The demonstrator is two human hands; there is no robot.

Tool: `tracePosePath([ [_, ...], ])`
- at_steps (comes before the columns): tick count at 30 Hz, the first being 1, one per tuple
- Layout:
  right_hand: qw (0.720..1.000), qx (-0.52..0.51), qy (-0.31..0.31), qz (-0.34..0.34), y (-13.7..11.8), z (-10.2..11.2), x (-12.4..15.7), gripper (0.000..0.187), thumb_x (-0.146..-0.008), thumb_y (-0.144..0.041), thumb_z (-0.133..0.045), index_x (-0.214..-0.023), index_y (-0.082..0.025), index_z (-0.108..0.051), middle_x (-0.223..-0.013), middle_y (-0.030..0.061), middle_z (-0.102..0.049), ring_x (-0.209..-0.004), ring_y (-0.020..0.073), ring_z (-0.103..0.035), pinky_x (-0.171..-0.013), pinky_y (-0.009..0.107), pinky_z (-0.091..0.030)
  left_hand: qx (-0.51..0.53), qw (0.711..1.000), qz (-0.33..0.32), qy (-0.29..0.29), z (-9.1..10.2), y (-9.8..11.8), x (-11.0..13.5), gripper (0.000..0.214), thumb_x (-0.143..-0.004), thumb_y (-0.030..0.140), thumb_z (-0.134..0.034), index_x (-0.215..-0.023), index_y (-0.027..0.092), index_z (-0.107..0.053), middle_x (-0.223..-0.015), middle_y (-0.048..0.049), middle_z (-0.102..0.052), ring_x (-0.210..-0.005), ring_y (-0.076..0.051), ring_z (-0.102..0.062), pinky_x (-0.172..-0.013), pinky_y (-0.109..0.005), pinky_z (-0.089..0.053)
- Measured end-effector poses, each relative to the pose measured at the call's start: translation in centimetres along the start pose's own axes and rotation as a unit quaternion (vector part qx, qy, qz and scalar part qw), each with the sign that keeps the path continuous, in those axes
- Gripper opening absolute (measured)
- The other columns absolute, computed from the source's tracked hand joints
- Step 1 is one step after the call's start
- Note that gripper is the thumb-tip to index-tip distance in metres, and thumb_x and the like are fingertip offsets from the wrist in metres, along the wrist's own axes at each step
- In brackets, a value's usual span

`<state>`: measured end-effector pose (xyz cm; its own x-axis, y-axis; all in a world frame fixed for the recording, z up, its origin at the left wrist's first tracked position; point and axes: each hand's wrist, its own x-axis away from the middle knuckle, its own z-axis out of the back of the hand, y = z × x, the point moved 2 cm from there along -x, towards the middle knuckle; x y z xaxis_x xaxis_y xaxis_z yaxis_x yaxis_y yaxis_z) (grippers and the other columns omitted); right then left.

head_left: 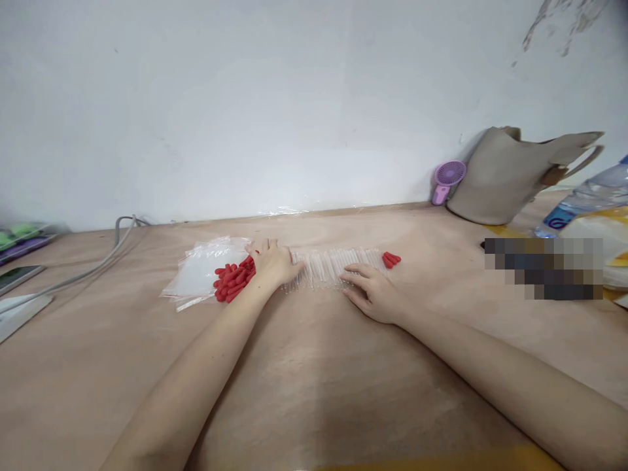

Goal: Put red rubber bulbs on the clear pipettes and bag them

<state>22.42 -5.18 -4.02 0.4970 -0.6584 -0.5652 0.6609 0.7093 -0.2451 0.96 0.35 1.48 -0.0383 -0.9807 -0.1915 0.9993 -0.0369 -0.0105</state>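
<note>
Many thin clear glass-like tubes (321,267) lie side by side in a row across the middle of the table. My left hand (273,263) rests at the row's left end with its fingers spread, partly covering a pile of red rubber-like bulbs (231,281). Over the right part of the row lies my right hand (370,291), fingers apart and touching or just above the tubes. A few more red bulbs (390,260) sit just beyond the row's right end. Clear zip bags (196,269) are stacked flat at the left, partly under the red pile.
Against the wall stand a purple handheld fan (447,178) and a beige bag (505,173). A water bottle (583,199) is at the far right, near a blurred-out dark object (544,268). A grey cable (98,266) and a phone (19,278) lie at the left.
</note>
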Motion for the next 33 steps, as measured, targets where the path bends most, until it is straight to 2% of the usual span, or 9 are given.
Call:
tracePosePath([
  [8,1.000,-0.002,-0.008,-0.003,0.1,0.1,0.1,0.029,-0.084,-0.025,-0.046,-0.109,-0.016,-0.059,-0.116,0.0137,-0.054,-0.108,0.0222,-0.051,-0.090,0.040,-0.044,-0.046,0.998,0.038,-0.024,-0.6,0.8,0.2,0.043,-0.075,0.044,-0.040,-0.090,0.014,-0.068,-0.120,-0.0199,-0.050,-0.119,-0.040,-0.033,-0.096,-0.068,-0.011],
  [17,1.000,-0.010,0.000,-0.002,0.0,0.2,0.2,0.029,-0.085,-0.026,-0.045,-0.110,-0.019,-0.058,-0.117,0.0136,-0.054,-0.107,0.0238,-0.053,-0.087,0.043,-0.046,-0.072,0.997,0.020,0.005,-0.8,0.7,0.3,0.042,-0.077,0.039,-0.038,-0.089,0.013,-0.068,-0.105,-0.0215,-0.059,-0.115,-0.040,-0.036,-0.094,-0.069,-0.013],
  [21,1.000,-0.012,-0.003,-0.009,0.0,0.2,0.2,0.030,-0.085,-0.027,-0.045,-0.110,-0.019,-0.059,-0.120,0.0138,-0.052,-0.108,0.0239,-0.052,-0.089,0.043,-0.045,-0.052,0.998,0.009,0.031,0.1,0.8,0.3,0.043,-0.082,0.038,-0.032,-0.088,0.015,-0.067,-0.107,-0.0194,-0.058,-0.113,-0.037,-0.039,-0.094,-0.068,-0.015],
  [25,1.000,-0.012,-0.014,-0.015,-0.1,0.2,0.2,0.031,-0.085,-0.027,-0.045,-0.111,-0.018,-0.059,-0.121,0.0140,-0.052,-0.108,0.0230,-0.052,-0.090,0.040,-0.045,-0.037,0.996,-0.002,0.076,1.0,1.2,0.5,0.043,-0.084,0.033,-0.030,-0.096,0.009,-0.063,-0.109,-0.0207,-0.056,-0.114,-0.037,-0.038,-0.095,-0.066,-0.018],
  [29,1.000,-0.013,-0.007,-0.013,-0.1,0.2,0.2,0.030,-0.085,-0.027,-0.046,-0.110,-0.017,-0.059,-0.120,0.0137,-0.052,-0.107,0.0225,-0.052,-0.089,0.039,-0.045,-0.021,0.995,-0.035,0.096,1.6,2.0,0.8,0.035,-0.086,0.024,-0.031,-0.098,0.005,-0.058,-0.106,-0.0203,-0.056,-0.107,-0.034,-0.045,-0.093,-0.053,-0.030],
  [33,0.999,-0.029,0.038,-0.021,-0.1,0.5,-0.1,0.028,-0.083,-0.027,-0.049,-0.107,-0.019,-0.059,-0.114,0.0122,-0.055,-0.102,0.0220,-0.054,-0.086,0.039,-0.046,0.031,0.990,-0.081,0.112,2.0,2.3,1.8,0.026,-0.090,0.020,-0.029,-0.096,0.009,-0.053,-0.094,-0.0154,-0.059,-0.093,-0.027,-0.052,-0.079,-0.039,-0.041],
])
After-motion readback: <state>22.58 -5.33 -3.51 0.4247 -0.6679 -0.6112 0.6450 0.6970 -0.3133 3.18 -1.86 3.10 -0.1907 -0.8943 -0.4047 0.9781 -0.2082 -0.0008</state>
